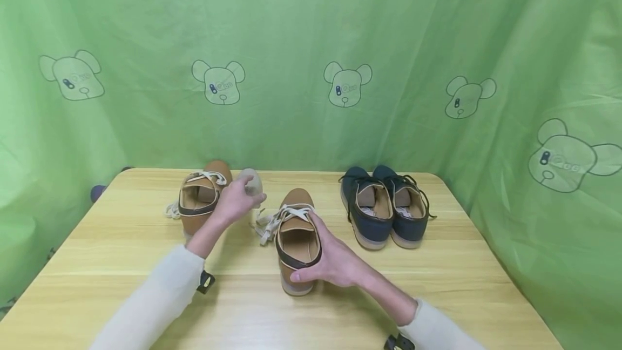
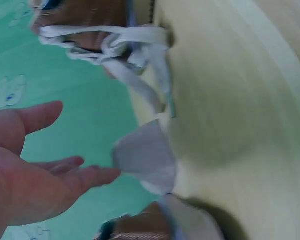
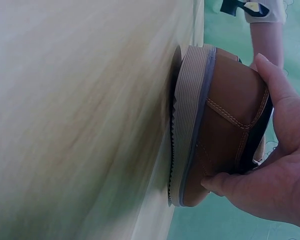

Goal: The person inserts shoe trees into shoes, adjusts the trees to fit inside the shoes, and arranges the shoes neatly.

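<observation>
My right hand (image 1: pixel 337 258) grips a brown lace-up shoe (image 1: pixel 297 199) by the heel, thumb on its back and fingers along its far side. White laces (image 1: pixel 267 226) trail from it to the left. In the right wrist view, the shoe's ribbed sole (image 3: pixel 190 120) is at the tabletop. Behind the matching brown shoe (image 1: pixel 194 224), my left hand (image 1: pixel 235 201) reaches toward a pale grey rounded piece (image 1: pixel 250 175) with fingers spread and thumb apart. In the left wrist view, a fingertip is at the edge of this grey piece (image 2: pixel 147 157); contact is hard to tell.
A pair of navy shoes with dark laces, the left one (image 1: pixel 357 228) and the right one (image 1: pixel 410 230), stands side by side at the right on the wooden table (image 1: pixel 437 296). Green curtains (image 1: pixel 291 26) with bear-head outlines hang behind and beside the table.
</observation>
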Motion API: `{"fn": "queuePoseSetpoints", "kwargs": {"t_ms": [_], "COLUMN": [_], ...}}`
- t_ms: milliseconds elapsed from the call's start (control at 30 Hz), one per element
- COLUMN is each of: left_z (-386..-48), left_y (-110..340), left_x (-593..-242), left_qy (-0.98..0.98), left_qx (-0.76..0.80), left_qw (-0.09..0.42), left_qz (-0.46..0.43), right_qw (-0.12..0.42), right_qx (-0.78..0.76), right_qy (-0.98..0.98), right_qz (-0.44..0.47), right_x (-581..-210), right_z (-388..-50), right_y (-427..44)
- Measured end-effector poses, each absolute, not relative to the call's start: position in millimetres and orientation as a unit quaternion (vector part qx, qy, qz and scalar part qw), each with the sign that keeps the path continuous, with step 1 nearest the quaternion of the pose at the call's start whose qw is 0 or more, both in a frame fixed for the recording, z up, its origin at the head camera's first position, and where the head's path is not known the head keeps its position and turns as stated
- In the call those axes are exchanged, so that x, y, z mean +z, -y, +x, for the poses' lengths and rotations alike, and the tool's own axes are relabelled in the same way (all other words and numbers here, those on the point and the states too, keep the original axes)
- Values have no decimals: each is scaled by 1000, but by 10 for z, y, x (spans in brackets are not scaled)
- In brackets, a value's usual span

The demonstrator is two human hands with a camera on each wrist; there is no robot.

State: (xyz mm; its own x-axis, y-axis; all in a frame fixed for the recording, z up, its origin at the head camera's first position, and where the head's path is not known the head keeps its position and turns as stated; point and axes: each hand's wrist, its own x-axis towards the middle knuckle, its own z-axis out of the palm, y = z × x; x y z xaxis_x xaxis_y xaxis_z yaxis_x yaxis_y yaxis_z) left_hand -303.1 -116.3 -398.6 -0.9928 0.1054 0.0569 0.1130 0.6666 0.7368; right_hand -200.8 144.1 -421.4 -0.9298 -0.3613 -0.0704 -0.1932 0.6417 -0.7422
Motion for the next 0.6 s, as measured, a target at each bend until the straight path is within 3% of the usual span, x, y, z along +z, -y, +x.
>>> {"fn": "queuePoseSetpoints", "kwargs": {"t_ms": [167,600], "left_z": [-3137,-3263], "left_y": [1114,1098], "left_x": [-4153,-4484], "left_qy": [918,906], "left_qx": [-394,-411], "left_qw": [50,95], "left_qz": [-20,25], "right_qw": [109,111], "right_qx": [-399,-400], "right_qy": [-897,-897], "right_qz": [-155,-150], "right_x": [-4210,-4211], "right_z": [-2012,-2000], "right_y": [-1450,-1445]}}
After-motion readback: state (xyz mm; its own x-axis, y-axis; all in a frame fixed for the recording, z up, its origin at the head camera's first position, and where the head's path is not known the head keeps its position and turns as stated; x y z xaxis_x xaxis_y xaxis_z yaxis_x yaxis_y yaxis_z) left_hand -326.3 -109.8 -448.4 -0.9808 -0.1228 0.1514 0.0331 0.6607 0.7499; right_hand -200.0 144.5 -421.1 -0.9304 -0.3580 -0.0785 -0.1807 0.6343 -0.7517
